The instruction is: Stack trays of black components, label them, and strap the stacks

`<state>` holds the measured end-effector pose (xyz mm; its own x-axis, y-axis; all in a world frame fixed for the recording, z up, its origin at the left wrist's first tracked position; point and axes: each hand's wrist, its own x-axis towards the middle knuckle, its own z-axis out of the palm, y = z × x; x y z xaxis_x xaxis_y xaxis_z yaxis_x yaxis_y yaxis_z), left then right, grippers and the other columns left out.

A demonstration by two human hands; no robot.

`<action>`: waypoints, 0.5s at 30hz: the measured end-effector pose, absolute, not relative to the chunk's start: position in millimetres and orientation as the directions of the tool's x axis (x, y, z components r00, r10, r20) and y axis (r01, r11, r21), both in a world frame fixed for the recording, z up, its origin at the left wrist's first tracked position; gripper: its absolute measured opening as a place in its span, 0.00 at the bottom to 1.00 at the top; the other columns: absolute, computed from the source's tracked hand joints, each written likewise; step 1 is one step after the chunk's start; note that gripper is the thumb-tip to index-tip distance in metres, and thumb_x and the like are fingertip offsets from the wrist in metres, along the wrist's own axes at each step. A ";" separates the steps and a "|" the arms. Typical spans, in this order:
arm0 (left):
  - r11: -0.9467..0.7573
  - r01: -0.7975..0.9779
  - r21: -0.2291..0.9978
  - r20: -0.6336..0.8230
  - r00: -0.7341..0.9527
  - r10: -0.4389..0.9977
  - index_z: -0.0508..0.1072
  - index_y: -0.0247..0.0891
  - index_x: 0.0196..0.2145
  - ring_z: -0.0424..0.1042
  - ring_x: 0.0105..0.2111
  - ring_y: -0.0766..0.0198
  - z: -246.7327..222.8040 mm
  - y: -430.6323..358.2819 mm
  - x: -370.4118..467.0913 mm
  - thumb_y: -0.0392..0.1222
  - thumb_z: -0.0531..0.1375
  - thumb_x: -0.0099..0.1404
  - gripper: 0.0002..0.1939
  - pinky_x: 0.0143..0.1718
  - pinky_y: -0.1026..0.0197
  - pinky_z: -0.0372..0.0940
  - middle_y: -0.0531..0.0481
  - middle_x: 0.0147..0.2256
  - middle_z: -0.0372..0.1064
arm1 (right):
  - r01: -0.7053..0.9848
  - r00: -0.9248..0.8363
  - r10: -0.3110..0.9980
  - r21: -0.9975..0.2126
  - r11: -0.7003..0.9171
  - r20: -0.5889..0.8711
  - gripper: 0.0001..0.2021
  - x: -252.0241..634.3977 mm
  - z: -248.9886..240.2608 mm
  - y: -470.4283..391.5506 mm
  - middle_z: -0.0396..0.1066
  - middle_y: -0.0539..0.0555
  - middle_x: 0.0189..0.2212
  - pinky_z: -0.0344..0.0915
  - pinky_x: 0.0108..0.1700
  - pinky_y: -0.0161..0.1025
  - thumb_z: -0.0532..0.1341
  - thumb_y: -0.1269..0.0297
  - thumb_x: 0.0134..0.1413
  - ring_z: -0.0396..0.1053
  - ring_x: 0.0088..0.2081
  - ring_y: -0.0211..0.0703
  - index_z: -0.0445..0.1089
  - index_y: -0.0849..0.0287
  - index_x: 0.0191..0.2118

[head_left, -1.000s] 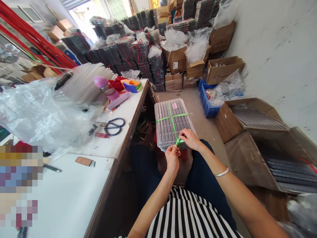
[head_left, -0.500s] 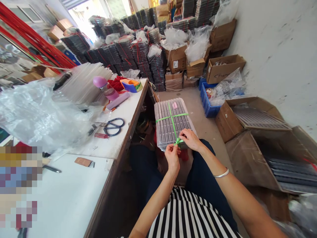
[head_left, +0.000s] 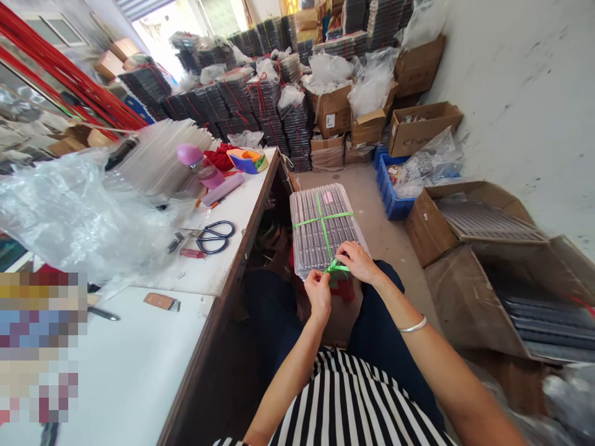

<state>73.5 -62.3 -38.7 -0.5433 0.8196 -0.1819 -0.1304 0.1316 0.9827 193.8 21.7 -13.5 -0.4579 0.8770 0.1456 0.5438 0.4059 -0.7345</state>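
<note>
In front of my knees lies a bundle of clear plastic trays (head_left: 307, 241) with dark ribbed rows showing through. Bright green strapping ribbon (head_left: 324, 230) crosses its top and comes together in a knot at the near edge. My left hand (head_left: 318, 294) pinches one end of the ribbon just left of the knot. On the other side, my right hand (head_left: 357, 260) is closed on the ribbon, its fingertips beside the tray edge. A small pink label (head_left: 328, 197) sits near the bundle's far end.
Left is a white workbench (head_left: 232, 251) with scissors (head_left: 216, 236), purple spray bottle (head_left: 190, 155), tape dispenser (head_left: 248, 160) and crumpled plastic sheeting (head_left: 88, 217). Open cardboard boxes (head_left: 437, 229) and a blue crate (head_left: 395, 204) line the right. Stacked dark bundles (head_left: 267, 118) stand behind.
My left hand has moved slightly left and away from the knot, drawing the ribbon out. The right hand stays nearly in place, with a ribbon strand now stretched below it.
</note>
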 end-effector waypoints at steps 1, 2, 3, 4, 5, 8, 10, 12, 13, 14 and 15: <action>0.131 -0.102 0.986 -0.166 -0.538 0.826 0.60 0.37 0.19 0.51 0.20 0.72 -37.7 -62.7 72.0 0.36 0.58 0.49 0.07 0.24 0.67 0.49 0.59 0.18 0.54 | 0.541 -0.462 0.875 -0.736 0.407 0.144 0.05 194.2 -13.1 21.8 0.66 0.51 0.29 0.54 0.40 0.40 0.55 0.69 0.55 0.60 0.35 0.42 0.63 0.58 0.28; 0.131 -0.073 0.989 -0.150 -0.529 0.835 0.61 0.37 0.19 0.52 0.20 0.72 -36.4 -63.1 70.7 0.36 0.58 0.48 0.07 0.24 0.67 0.49 0.59 0.17 0.54 | 0.538 -0.467 0.873 -0.737 0.408 0.142 0.05 194.6 -12.7 22.1 0.66 0.51 0.29 0.54 0.40 0.40 0.56 0.69 0.55 0.60 0.34 0.42 0.63 0.58 0.28; 0.130 -0.045 0.990 -0.134 -0.518 0.845 0.62 0.37 0.19 0.52 0.20 0.72 -34.8 -63.7 69.7 0.36 0.59 0.48 0.07 0.24 0.67 0.48 0.59 0.17 0.55 | 0.536 -0.471 0.871 -0.738 0.410 0.141 0.05 194.9 -12.3 22.3 0.66 0.51 0.29 0.54 0.40 0.40 0.56 0.69 0.54 0.60 0.34 0.42 0.63 0.58 0.28; 0.130 -0.020 0.991 -0.122 -0.507 0.853 0.62 0.37 0.18 0.52 0.20 0.72 -33.1 -64.2 69.1 0.35 0.59 0.48 0.07 0.23 0.67 0.48 0.59 0.17 0.55 | 0.535 -0.474 0.869 -0.739 0.411 0.141 0.05 195.2 -12.0 22.6 0.66 0.51 0.29 0.54 0.40 0.40 0.56 0.70 0.54 0.60 0.34 0.42 0.63 0.58 0.28; 0.129 -0.003 0.992 -0.113 -0.497 0.860 0.62 0.37 0.18 0.52 0.20 0.72 -31.4 -64.6 68.9 0.35 0.59 0.48 0.07 0.23 0.67 0.48 0.58 0.17 0.55 | 0.535 -0.474 0.869 -0.738 0.411 0.141 0.05 195.4 -11.9 22.8 0.66 0.51 0.29 0.54 0.40 0.40 0.56 0.70 0.54 0.60 0.34 0.42 0.63 0.58 0.28; 0.119 0.008 0.993 -0.100 -0.483 0.870 0.61 0.37 0.19 0.53 0.20 0.72 -27.5 -64.8 69.5 0.36 0.59 0.50 0.09 0.23 0.67 0.50 0.58 0.18 0.55 | 0.537 -0.467 0.872 -0.736 0.412 0.148 0.05 195.3 -12.3 23.2 0.67 0.51 0.29 0.54 0.40 0.40 0.55 0.70 0.54 0.59 0.35 0.42 0.63 0.58 0.28; 0.113 0.009 0.994 -0.095 -0.479 0.873 0.62 0.37 0.21 0.54 0.20 0.71 -26.3 -64.2 70.0 0.40 0.59 0.54 0.09 0.23 0.67 0.51 0.58 0.20 0.56 | 0.537 -0.466 0.872 -0.735 0.414 0.151 0.05 195.0 -12.9 23.3 0.67 0.51 0.29 0.54 0.40 0.40 0.55 0.69 0.55 0.60 0.35 0.42 0.63 0.58 0.28; 0.119 0.022 0.993 -0.095 -0.469 0.878 0.64 0.38 0.25 0.56 0.20 0.71 -26.3 -63.2 69.7 0.45 0.59 0.57 0.09 0.23 0.67 0.52 0.56 0.21 0.59 | 0.536 -0.468 0.871 -0.735 0.416 0.152 0.05 194.8 -13.6 23.3 0.67 0.51 0.29 0.54 0.40 0.40 0.55 0.69 0.55 0.60 0.35 0.42 0.63 0.58 0.28; 0.126 0.032 0.991 -0.097 -0.462 0.881 0.66 0.37 0.26 0.58 0.20 0.70 -26.6 -62.7 69.4 0.46 0.59 0.57 0.10 0.23 0.67 0.53 0.55 0.21 0.61 | 0.535 -0.468 0.870 -0.735 0.416 0.152 0.05 194.7 -13.9 23.3 0.67 0.51 0.29 0.54 0.40 0.40 0.55 0.69 0.55 0.60 0.35 0.42 0.63 0.58 0.28; 0.135 0.043 0.990 -0.101 -0.455 0.885 0.67 0.37 0.27 0.59 0.20 0.69 -27.1 -62.1 68.9 0.47 0.59 0.57 0.10 0.23 0.67 0.53 0.54 0.22 0.63 | 0.535 -0.467 0.871 -0.736 0.416 0.153 0.05 194.7 -14.2 23.3 0.67 0.51 0.29 0.54 0.40 0.40 0.55 0.69 0.55 0.60 0.35 0.42 0.63 0.58 0.28; 0.142 0.053 0.988 -0.104 -0.450 0.887 0.69 0.37 0.28 0.60 0.20 0.69 -27.7 -61.4 68.5 0.47 0.60 0.57 0.10 0.23 0.66 0.54 0.53 0.22 0.64 | 0.535 -0.464 0.872 -0.736 0.414 0.154 0.05 194.7 -14.6 23.3 0.67 0.51 0.29 0.54 0.40 0.40 0.55 0.69 0.55 0.60 0.35 0.42 0.63 0.58 0.28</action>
<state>68.5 -61.4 -27.7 -0.4495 0.8872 -0.1035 0.0533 0.1423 0.9884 194.7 23.3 -14.6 -0.4641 0.8724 0.1537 0.5350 0.4143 -0.7362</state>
